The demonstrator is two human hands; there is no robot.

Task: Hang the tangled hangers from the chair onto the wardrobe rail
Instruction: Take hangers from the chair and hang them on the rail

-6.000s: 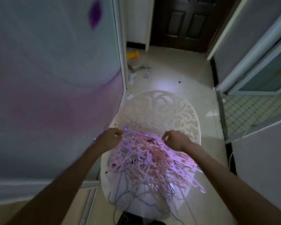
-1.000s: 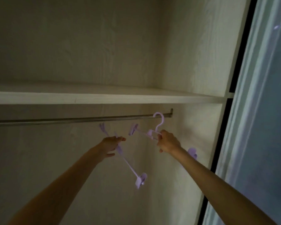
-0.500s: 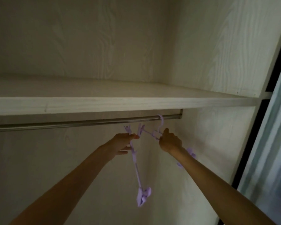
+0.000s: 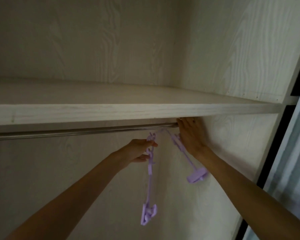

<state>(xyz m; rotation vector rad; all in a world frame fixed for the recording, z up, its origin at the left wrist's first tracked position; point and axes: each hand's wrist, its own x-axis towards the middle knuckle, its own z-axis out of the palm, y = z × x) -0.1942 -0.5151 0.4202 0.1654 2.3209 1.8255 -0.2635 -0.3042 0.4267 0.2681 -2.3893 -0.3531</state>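
Note:
A steel wardrobe rail (image 4: 76, 131) runs under a pale wooden shelf (image 4: 128, 111). One lilac clip hanger (image 4: 189, 160) hangs slanted from the rail near its right end, its clip low on the right. My right hand (image 4: 189, 135) lies against this hanger's upper part, fingers stretched up to the rail's end. My left hand (image 4: 139, 150) pinches a second lilac clip hanger (image 4: 149, 179) near its top; it dangles straight down below the rail, a clip at its lower end. The chair and the hanger pile are out of view.
The wardrobe's right side panel (image 4: 232, 144) stands close behind my right hand. A pale sliding door (image 4: 294, 153) borders the right edge. The rail stretches bare to the left, and the back wall (image 4: 59, 170) is plain.
I turned from the chair to the wardrobe with two hangers. Since half a second ago my right hand rose to the rail's end and the first hanger's hook reached the rail. The left hanger swung vertical.

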